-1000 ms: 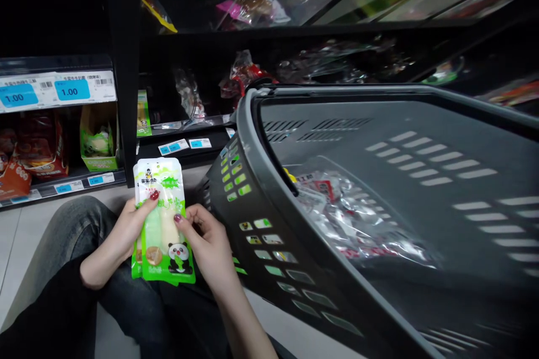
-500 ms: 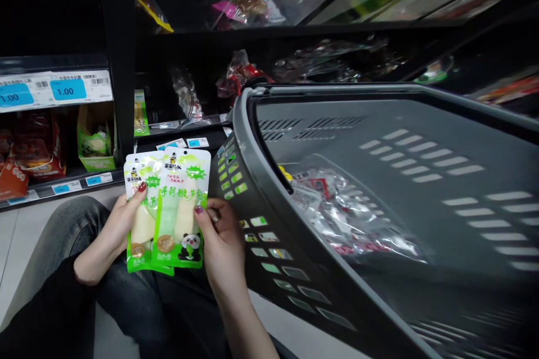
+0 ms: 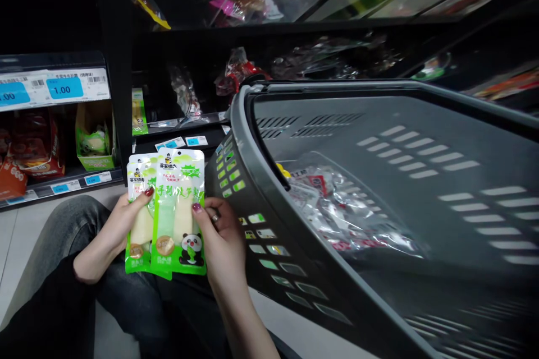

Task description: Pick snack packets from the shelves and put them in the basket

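Note:
My left hand is closed on the left edge of a green-and-white bamboo shoot packet, its thumb lying on the front. At least one more packet shows behind that one. Between the thumb and fingers of my right hand is the right edge of another bamboo shoot packet, printed with a panda. This packet overlaps the left ones in front, and all stand roughly upright above my lap. The fingers behind the packets are mostly hidden. Just right of my right hand is a grey shopping basket.
Clear plastic packages with red print lie inside the basket. Ahead is a dark shelf with price labels, a green carton, a brown-red carton and a green packet. Pale floor tiles show at lower left.
The front packet has shifted slightly left and down, covering a bit more of the packets behind it. Both hands keep their grip. The view has moved a little.

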A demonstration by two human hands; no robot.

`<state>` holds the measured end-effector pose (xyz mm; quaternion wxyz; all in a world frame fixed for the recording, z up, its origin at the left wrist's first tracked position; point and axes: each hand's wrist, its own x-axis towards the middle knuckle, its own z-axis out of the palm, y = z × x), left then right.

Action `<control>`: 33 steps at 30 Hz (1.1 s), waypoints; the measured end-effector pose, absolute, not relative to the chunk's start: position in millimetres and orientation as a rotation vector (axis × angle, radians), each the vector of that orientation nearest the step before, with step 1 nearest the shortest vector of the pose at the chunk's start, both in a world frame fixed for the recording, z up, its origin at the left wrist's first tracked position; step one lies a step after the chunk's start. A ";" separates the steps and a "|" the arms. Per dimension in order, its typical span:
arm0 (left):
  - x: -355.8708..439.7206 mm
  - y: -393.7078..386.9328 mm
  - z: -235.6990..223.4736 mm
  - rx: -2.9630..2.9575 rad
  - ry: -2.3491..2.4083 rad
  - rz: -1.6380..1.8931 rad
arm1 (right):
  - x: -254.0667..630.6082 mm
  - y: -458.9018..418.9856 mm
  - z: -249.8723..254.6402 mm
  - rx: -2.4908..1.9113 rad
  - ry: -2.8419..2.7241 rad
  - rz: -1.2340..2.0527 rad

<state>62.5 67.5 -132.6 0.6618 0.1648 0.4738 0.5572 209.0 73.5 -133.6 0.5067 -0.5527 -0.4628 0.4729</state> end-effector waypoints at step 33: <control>48.9 73.0 -125.7 0.280 1.129 1.259 | 226.4 77.7 -117.2 -0.660 -0.567 2.167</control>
